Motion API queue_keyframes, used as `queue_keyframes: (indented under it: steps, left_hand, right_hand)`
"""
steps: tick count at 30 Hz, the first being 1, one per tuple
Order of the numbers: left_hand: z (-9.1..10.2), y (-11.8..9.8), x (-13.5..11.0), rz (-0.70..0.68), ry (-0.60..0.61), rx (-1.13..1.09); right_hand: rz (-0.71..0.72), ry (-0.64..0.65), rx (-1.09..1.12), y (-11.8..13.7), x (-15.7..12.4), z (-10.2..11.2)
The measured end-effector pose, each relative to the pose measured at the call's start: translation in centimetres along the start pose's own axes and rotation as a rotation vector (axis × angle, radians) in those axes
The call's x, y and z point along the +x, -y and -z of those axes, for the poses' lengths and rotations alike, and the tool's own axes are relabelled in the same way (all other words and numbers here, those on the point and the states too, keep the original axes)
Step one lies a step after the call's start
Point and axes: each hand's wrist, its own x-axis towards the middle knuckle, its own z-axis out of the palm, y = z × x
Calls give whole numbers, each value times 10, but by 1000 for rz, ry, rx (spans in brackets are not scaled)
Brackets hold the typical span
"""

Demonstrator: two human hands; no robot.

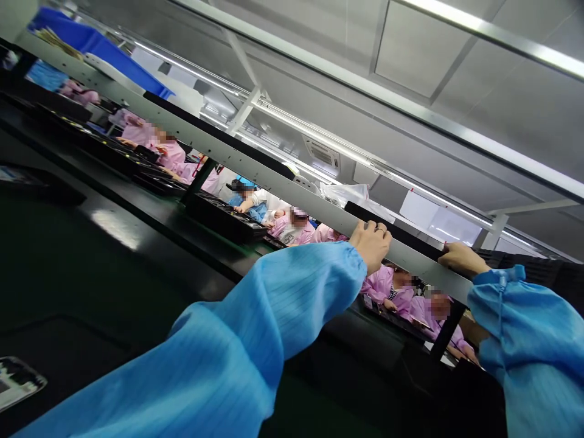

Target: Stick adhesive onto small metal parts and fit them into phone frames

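Note:
Both my arms, in blue sleeves, reach up to a pale metal shelf rail (246,164). A flat black tray (413,243), seen only edge-on, lies along the top of it. My left hand (371,243), with a ring on one finger, has its fingers curled over the tray's near edge. My right hand (463,258) is closed around the tray's right end; its fingertips are partly hidden. The tray's upper face and contents cannot be seen from this low angle.
Another black tray edge (219,137), a blue bin (100,36) and a clear plastic bag (344,193) sit on the shelf. Below is a dark bench (150,255) with a phone-like part (20,383) at lower left. Several people in pink work beyond the rail.

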Motion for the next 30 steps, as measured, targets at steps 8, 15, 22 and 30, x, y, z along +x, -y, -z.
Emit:
queue_keyframes:
  steps: [8, 15, 22, 30]
  left_hand:
    - [-13, -5, 15, 24, -6, 103]
    - [-12, -4, 17, 58, 0, 29]
    - [-12, -1, 17, 19, -1, -12]
    - [-16, 0, 16, 11, -23, 47]
  right_hand:
    - [-51, 94, -69, 4, -12, 17]
    - [-55, 120, -124, 9, -24, 28]
    - [-98, 176, -165, 6, -30, 32]
    - [-114, 25, -200, 9, -37, 35]
